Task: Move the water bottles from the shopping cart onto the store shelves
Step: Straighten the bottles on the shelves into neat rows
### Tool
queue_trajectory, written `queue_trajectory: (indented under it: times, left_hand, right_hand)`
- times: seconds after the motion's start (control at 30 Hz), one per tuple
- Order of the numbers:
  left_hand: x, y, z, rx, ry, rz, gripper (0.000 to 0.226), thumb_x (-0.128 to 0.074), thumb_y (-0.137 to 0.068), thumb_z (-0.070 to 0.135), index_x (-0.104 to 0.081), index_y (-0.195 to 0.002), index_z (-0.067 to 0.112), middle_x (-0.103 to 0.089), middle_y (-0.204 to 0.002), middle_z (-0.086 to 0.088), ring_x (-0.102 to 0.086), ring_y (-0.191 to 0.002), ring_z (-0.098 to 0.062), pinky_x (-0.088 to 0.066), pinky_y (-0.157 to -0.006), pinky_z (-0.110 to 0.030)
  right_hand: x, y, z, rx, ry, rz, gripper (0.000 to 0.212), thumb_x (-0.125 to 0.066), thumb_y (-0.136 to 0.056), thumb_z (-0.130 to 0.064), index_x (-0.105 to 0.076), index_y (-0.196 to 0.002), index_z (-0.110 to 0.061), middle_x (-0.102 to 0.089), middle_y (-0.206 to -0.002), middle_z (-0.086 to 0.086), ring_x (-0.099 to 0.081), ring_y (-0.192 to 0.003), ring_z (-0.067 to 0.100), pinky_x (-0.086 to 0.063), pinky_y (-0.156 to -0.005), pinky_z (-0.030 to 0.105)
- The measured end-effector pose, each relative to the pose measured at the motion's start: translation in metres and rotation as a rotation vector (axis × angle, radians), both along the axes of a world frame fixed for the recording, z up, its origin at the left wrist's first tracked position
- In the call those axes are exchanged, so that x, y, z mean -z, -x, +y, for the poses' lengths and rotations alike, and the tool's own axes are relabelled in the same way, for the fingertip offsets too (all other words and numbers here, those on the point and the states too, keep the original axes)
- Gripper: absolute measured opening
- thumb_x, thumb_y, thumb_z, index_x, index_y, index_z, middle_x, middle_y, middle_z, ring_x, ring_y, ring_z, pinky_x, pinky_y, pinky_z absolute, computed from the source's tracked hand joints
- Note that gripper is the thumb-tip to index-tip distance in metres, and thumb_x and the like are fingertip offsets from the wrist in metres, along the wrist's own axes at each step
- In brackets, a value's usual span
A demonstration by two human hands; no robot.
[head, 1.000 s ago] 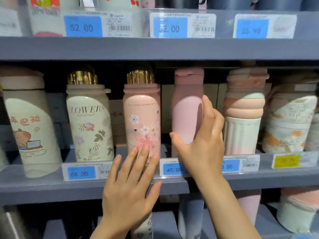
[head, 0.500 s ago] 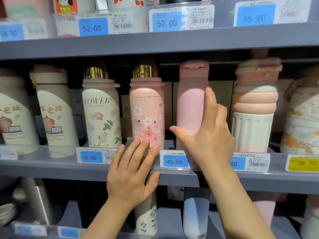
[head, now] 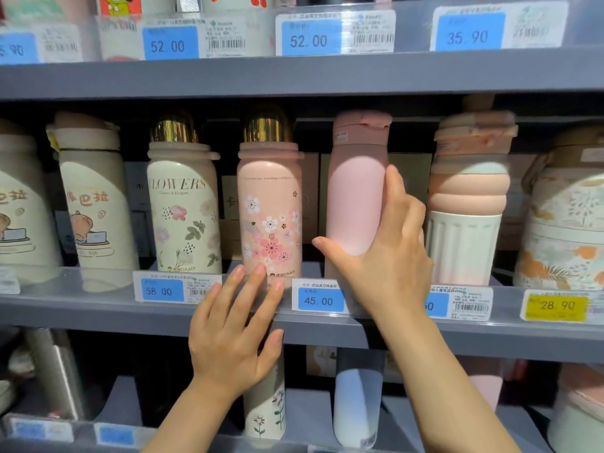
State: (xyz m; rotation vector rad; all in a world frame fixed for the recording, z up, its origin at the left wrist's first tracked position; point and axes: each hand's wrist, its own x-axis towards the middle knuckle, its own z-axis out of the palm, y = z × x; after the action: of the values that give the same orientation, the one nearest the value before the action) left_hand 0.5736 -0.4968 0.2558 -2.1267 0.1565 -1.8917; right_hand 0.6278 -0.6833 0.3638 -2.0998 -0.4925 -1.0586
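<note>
A plain pink bottle [head: 356, 194] with a darker pink cap stands upright on the middle grey shelf [head: 98, 317]. My right hand [head: 389, 256] wraps its lower part, thumb on the left side and fingers along the right. My left hand [head: 232, 331] lies flat with straight fingers against the shelf's front lip, its fingertips at the base of a pink cherry-blossom bottle [head: 269, 207] with a gold cap. No shopping cart is in view.
Next to these stand a cream FLOWERS bottle [head: 184, 207], a capybara bottle [head: 94, 204], a ribbed pink-and-white bottle [head: 467, 204] and a floral jar [head: 565, 223]. More bottles stand on the shelf below. The upper shelf [head: 294, 75] hangs close over the caps.
The view has shifted a little, so the shelf sits further right and lower in frame. Both hands have kept their places on the plain pink bottle and the shelf lip.
</note>
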Motion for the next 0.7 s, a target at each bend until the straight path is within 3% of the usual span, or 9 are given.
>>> queue_trajectory:
  times: [0.17, 0.3, 0.4, 0.53, 0.7]
  left_hand:
    - [0.0002, -0.0018, 0.0006, 0.006, 0.004, -0.007, 0.049, -0.028, -0.1, 0.041, -0.041, -0.143, 0.021, -0.043, -0.145, -0.009, -0.042, -0.134, -0.031, -0.031, -0.108, -0.042]
    - [-0.0003, -0.0024, 0.0012, -0.007, 0.005, -0.013, 0.049, -0.028, -0.1, 0.042, -0.04, -0.143, 0.022, -0.044, -0.144, -0.009, -0.04, -0.135, -0.03, -0.031, -0.109, -0.042]
    - [-0.0003, -0.0021, 0.0008, -0.004, 0.005, -0.016, 0.049, -0.028, -0.1, 0.042, -0.041, -0.144, 0.022, -0.044, -0.144, -0.009, -0.042, -0.133, -0.03, -0.031, -0.109, -0.042]
    - [-0.0012, -0.0014, -0.0002, -0.009, 0.004, -0.025, 0.049, -0.027, -0.1, 0.042, -0.044, -0.141, 0.02, -0.044, -0.144, -0.009, -0.044, -0.132, -0.03, -0.032, -0.107, -0.042]
    - [-0.0013, -0.0009, -0.0004, -0.015, 0.011, -0.014, 0.049, -0.027, -0.101, 0.042, -0.044, -0.142, 0.02, -0.043, -0.144, -0.009, -0.043, -0.133, -0.03, -0.031, -0.109, -0.041]
  right_hand:
    - [0.0049, -0.0012, 0.0035, -0.008, -0.015, -0.088, 0.103, -0.078, -0.067, -0.047, -0.011, -0.144, -0.033, -0.044, -0.13, 0.01, -0.056, -0.102, 0.037, -0.034, -0.065, 0.032]
    - [0.004, 0.0021, -0.0017, -0.098, 0.0, -0.034, 0.096, -0.07, -0.075, -0.036, -0.004, -0.144, -0.039, -0.04, -0.146, 0.002, -0.056, -0.104, 0.039, -0.032, -0.07, 0.033]
    - [0.0019, 0.0009, -0.0046, -0.117, 0.034, 0.027, 0.097, -0.065, -0.078, -0.038, -0.001, -0.15, -0.037, -0.038, -0.147, 0.002, -0.054, -0.108, 0.039, -0.037, -0.073, 0.037]
    - [0.0006, -0.0022, -0.0028, -0.035, 0.039, 0.017, 0.11, -0.074, -0.07, -0.055, -0.005, -0.152, -0.031, -0.03, -0.14, 0.006, -0.045, -0.121, 0.033, -0.04, -0.073, 0.037]
    - [0.0008, -0.0023, -0.0065, -0.088, -0.024, 0.033, 0.109, -0.077, -0.07, -0.042, -0.007, -0.152, -0.03, -0.036, -0.134, 0.007, -0.047, -0.116, 0.033, -0.041, -0.08, 0.038]
